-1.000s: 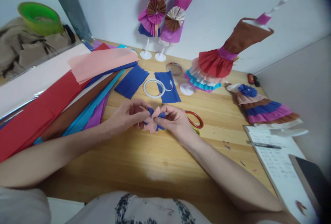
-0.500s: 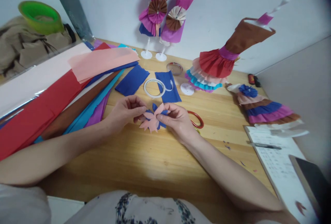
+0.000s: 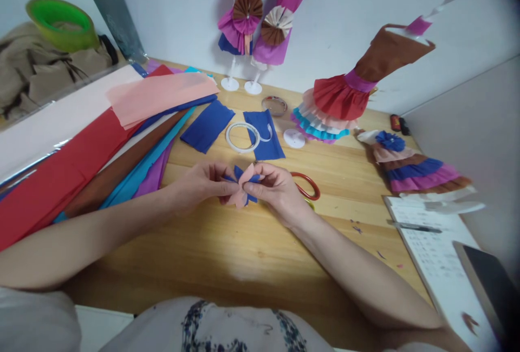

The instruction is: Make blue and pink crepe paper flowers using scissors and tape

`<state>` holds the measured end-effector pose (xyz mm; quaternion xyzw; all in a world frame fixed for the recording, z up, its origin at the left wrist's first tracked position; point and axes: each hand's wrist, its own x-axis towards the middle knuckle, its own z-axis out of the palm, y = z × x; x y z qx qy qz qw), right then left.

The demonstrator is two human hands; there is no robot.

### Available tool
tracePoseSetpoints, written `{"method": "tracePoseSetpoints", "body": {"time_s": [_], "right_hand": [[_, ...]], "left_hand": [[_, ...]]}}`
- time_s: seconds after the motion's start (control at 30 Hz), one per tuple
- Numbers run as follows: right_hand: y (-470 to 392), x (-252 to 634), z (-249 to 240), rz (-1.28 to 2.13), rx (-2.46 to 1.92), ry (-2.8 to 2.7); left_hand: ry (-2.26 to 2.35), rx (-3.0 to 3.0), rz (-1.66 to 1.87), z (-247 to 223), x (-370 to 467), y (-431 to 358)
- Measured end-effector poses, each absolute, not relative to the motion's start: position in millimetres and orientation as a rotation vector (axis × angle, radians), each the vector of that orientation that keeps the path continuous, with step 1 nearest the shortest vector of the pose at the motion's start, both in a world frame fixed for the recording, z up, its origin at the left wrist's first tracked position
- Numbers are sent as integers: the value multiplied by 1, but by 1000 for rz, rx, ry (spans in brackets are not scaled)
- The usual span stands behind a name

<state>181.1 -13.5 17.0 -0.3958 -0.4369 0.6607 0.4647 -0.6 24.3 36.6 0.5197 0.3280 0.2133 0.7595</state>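
Between my two hands is a paper flower point(image 3: 238, 198) with pink petals laid over blue ones. My left hand point(image 3: 210, 181) pinches its left side between thumb and fingers. On the other side, my right hand point(image 3: 275, 188) grips the petals near the centre with the thumb on top. The fingers hide part of the flower's edges. Just beyond the hands lie two blue paper pieces point(image 3: 208, 126), with a white roll of tape point(image 3: 228, 141) partly over the right one. Scissors with a red handle point(image 3: 309, 186) rest behind my right hand.
Coloured paper sheets point(image 3: 77, 178) are stacked at the left. Small dress stands point(image 3: 276, 43) line the wall, and a brown-topped dress form point(image 3: 377, 59) leans at right. A layered paper dress point(image 3: 422, 170), notebook point(image 3: 422, 254), pen point(image 3: 418, 227) and phone point(image 3: 487, 281) lie at the right.
My left thumb has moved inward onto the flower, and the pink petals now look more gathered, with fewer tips spread out. The flower stays between both hands.
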Motion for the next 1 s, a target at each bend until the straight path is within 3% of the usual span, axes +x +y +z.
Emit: {"method": "tracePoseSetpoints", "body": {"time_s": [0.23,0.7,1.0], "right_hand": [[-12,185,17,1729,-892,-965],[-15,181,17,1595,-1062,-1196],[-4,194,21,1412,-1124,-1284]], "left_hand": [[696,1135,474,40,0,24],[780,1152,479,33,1,26],[1040,1361,721,45,-5,37]]}}
